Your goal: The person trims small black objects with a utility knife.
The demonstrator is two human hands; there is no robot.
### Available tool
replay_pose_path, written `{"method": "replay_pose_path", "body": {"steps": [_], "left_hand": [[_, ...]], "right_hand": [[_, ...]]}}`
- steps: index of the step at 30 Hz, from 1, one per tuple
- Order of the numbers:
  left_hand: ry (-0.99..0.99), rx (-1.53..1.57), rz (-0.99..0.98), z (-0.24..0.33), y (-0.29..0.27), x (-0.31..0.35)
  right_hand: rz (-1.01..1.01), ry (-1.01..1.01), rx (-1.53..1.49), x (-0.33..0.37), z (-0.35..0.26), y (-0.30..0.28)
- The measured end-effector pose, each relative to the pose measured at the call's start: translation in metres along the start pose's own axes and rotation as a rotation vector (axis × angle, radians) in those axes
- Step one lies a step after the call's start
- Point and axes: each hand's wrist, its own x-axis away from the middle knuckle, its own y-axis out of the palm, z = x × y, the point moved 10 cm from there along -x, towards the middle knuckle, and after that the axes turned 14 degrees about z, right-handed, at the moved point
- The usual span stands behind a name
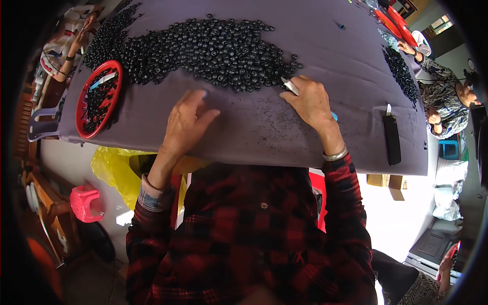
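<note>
A wide heap of black round pieces with holes in their middles (234, 53) covers the far half of the cloth-topped table. My right hand (309, 99) is closed around a knife, its short pale blade (290, 85) pointing at the heap's near right edge. The knife's light blue handle end (334, 116) shows behind the palm. My left hand (187, 121) hovers over the cloth just short of the heap, thumb apart from the fingers. A small blue spot shows at one fingertip; I cannot tell what it is. Tiny dark scraps (279, 119) lie between my hands.
On the left stands a red basin (83, 104) of black bits with a blue-handled knife (103, 80) on it. A long black object (391, 140) lies at the right. Other people sit beyond both sides; a second black pile (400, 73) lies right. Below are a yellow bag (116, 170) and pink stool (85, 203).
</note>
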Motion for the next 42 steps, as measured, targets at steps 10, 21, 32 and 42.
{"method": "replay_pose_path", "body": {"steps": [10, 21, 32, 42], "left_hand": [[-0.667, 1.264, -0.344, 0.065, 0.048, 0.033], [-0.748, 1.533, -0.473, 0.067, 0.064, 0.044], [-0.745, 1.601, -0.416, 0.064, 0.06, 0.037], [-0.648, 1.623, -0.39, 0.068, 0.053, 0.034]], "right_hand": [[-0.176, 0.303, -1.056, 0.04, -0.086, -0.01], [-0.029, 0.057, -0.986, 0.044, -0.101, -0.021], [0.035, 0.022, -0.593, 0.034, -0.082, -0.033], [0.012, -0.261, -0.385, 0.05, -0.112, -0.034]]}}
